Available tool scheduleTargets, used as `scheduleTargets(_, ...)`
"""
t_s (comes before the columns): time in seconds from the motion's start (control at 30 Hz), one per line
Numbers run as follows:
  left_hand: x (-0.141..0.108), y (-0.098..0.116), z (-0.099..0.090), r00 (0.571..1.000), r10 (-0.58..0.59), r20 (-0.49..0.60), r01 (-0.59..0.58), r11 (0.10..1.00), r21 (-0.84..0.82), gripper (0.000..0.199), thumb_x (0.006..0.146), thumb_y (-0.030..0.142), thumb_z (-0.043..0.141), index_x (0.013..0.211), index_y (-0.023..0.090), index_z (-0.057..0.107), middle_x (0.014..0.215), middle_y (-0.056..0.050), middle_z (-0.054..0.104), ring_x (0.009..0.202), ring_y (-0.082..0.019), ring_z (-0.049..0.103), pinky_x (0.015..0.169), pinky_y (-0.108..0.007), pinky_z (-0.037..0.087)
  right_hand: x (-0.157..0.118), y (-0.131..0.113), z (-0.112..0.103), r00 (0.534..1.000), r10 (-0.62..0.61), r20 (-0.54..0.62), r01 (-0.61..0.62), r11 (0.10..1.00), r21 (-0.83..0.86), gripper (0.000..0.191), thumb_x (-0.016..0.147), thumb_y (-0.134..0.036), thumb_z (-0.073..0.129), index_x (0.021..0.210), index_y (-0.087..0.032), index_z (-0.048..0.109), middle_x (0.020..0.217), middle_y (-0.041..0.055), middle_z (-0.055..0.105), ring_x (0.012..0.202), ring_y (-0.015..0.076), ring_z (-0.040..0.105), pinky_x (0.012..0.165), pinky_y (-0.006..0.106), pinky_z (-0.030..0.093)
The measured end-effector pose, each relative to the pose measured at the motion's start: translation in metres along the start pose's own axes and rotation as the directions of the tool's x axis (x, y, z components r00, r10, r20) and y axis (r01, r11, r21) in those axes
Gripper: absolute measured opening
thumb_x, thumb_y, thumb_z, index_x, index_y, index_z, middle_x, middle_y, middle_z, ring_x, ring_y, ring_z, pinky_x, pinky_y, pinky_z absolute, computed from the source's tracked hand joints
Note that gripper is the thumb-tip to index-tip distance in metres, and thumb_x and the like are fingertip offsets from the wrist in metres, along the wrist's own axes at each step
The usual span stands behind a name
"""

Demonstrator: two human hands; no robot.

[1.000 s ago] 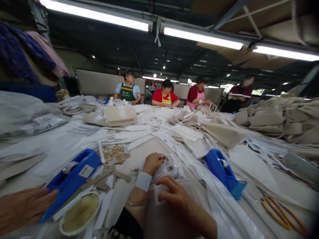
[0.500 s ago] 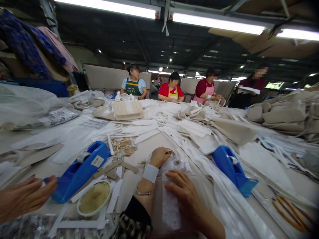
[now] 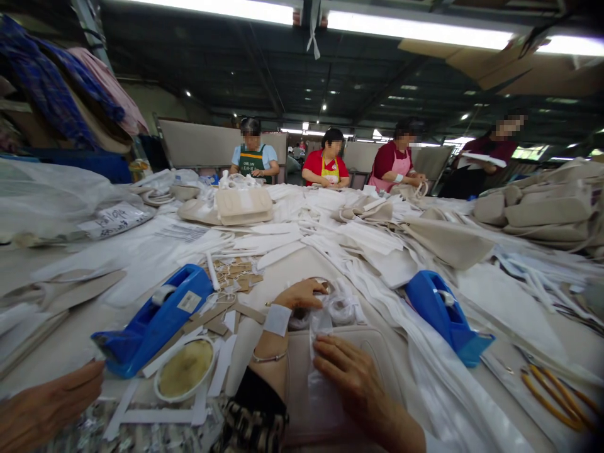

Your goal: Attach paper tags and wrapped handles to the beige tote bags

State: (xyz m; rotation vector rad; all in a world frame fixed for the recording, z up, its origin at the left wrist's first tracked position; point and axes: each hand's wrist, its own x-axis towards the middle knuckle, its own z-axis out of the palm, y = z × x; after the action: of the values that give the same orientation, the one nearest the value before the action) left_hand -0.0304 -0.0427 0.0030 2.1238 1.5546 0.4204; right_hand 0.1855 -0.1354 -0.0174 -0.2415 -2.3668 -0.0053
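A beige bag (image 3: 372, 352) lies flat in front of me, with a clear plastic sleeve (image 3: 325, 402) down its middle. My left hand (image 3: 302, 294), with a white band and a bracelet at the wrist, is closed at the sleeve's upper end; its fingertips are partly hidden. Flat on the sleeve rests my right hand (image 3: 346, 371), its fingers stretched and slightly apart. Plastic-wrapped rings or straps (image 3: 342, 305) sit at the bag's top edge, just right of my left hand.
Blue tape dispensers stand left (image 3: 155, 321) and right (image 3: 443, 318). A round dish (image 3: 185, 370) and cardboard tags (image 3: 233, 274) are on the left; orange-handled pliers (image 3: 552, 393) are on the right. Another person's hand (image 3: 61, 399) reaches in at lower left. Several people work across the table.
My left hand has shifted slightly left and its fingers are less tightly curled. My right hand is slightly lower. The other person's hand beside the left dispenser has moved down and its fingers have closed.
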Motion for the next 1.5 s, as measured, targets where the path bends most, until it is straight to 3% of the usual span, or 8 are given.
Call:
scheduleTargets(0.7,0.003,0.003,0.008,0.999,0.054,0.004,-0.054,0.998,-0.014,0.051,0.063,0.017,0.076,0.113,0.013,0.064,0.118,-0.01,0.063,0.109,-0.026,0.057,0.096,-0.034,0.045,-0.048,-0.011,-0.001,0.981,-0.025,0.193,0.032,0.999,-0.036,0.042,0.09,-0.006,0.036,0.124,-0.014,0.058,0.122,0.0141,0.063,0.126,0.0257,0.05,0.099,0.042,0.052)
scheduleTargets(0.93,-0.001,0.021,0.01,0.99,-0.024,-0.138,0.032,0.998,0.06,0.034,0.064,0.016,0.073,0.097,0.017,0.067,0.106,-0.005,0.066,0.098,-0.024,0.061,0.089,-0.033,0.048,-0.054,-0.022,-0.007,0.964,0.02,0.265,-0.022,1.0,0.006,0.054,0.078,-0.013,0.058,0.132,-0.011,0.052,0.131,0.0172,0.058,0.133,0.0299,0.043,0.106,0.047,0.045)
scheduleTargets(1.03,-0.025,0.044,0.012,0.952,-0.029,-0.305,0.052,0.996,0.067,0.018,0.079,0.012,0.057,0.094,0.018,0.066,0.11,-0.006,0.065,0.106,-0.022,0.058,0.097,-0.035,0.044,-0.053,-0.025,-0.008,0.968,0.027,0.249,-0.034,0.999,0.024,0.056,0.078,-0.017,0.064,0.132,-0.012,0.051,0.13,0.0176,0.058,0.133,0.03,0.042,0.107,0.047,0.045)
scheduleTargets(1.13,-0.069,0.068,0.026,0.899,0.098,-0.427,-0.097,0.995,0.022,0.024,0.087,0.011,0.045,0.095,0.019,0.066,0.108,-0.006,0.065,0.108,-0.019,0.057,0.098,-0.032,0.044,-0.053,-0.027,-0.007,0.97,0.056,0.236,-0.068,0.997,0.044,0.056,0.078,-0.017,0.066,0.132,-0.012,0.052,0.13,0.0176,0.057,0.133,0.0304,0.042,0.107,0.047,0.044)
scheduleTargets(1.2,-0.101,0.077,0.044,0.885,0.206,-0.418,-0.221,0.975,0.013,0.026,0.089,0.011,0.043,0.096,0.02,0.066,0.101,-0.005,0.067,0.102,-0.018,0.059,0.094,-0.032,0.047,-0.052,-0.028,-0.005,0.971,0.057,0.233,-0.072,0.996,0.058,0.055,0.077,-0.015,0.065,0.131,-0.011,0.052,0.13,0.0172,0.057,0.133,0.0303,0.041,0.109,0.046,0.043)
scheduleTargets(1.3,-0.136,0.076,0.075,0.895,0.259,-0.364,-0.253,0.965,0.065,0.033,0.087,0.008,0.044,0.109,0.021,0.065,0.111,-0.005,0.067,0.108,-0.019,0.058,0.1,-0.035,0.047,-0.05,-0.029,-0.004,0.97,0.064,0.236,-0.082,0.994,0.069,0.06,0.077,-0.015,0.066,0.134,-0.011,0.049,0.128,0.016,0.057,0.132,0.0298,0.042,0.11,0.046,0.042)
scheduleTargets(1.4,-0.15,0.067,0.097,0.875,0.287,-0.39,-0.262,0.958,0.118,0.042,0.089,0.009,0.042,0.127,0.02,0.056,0.131,-0.007,0.059,0.124,-0.019,0.051,0.109,-0.037,0.041,-0.052,-0.03,-0.007,0.965,0.082,0.249,-0.097,0.994,0.05,0.063,0.08,-0.018,0.065,0.139,-0.013,0.045,0.133,0.0158,0.054,0.134,0.0296,0.041,0.11,0.047,0.042)
scheduleTargets(1.5,-0.153,0.063,0.103,0.868,0.313,-0.385,-0.264,0.948,0.175,0.039,0.093,0.017,0.046,0.131,0.02,0.053,0.136,-0.008,0.056,0.129,-0.02,0.047,0.113,-0.039,0.038,-0.068,-0.033,-0.016,0.967,0.057,0.248,-0.068,0.997,0.037,0.058,0.086,-0.013,0.051,0.143,-0.014,0.04,0.142,0.0155,0.046,0.138,0.0276,0.035,0.11,0.049,0.042)
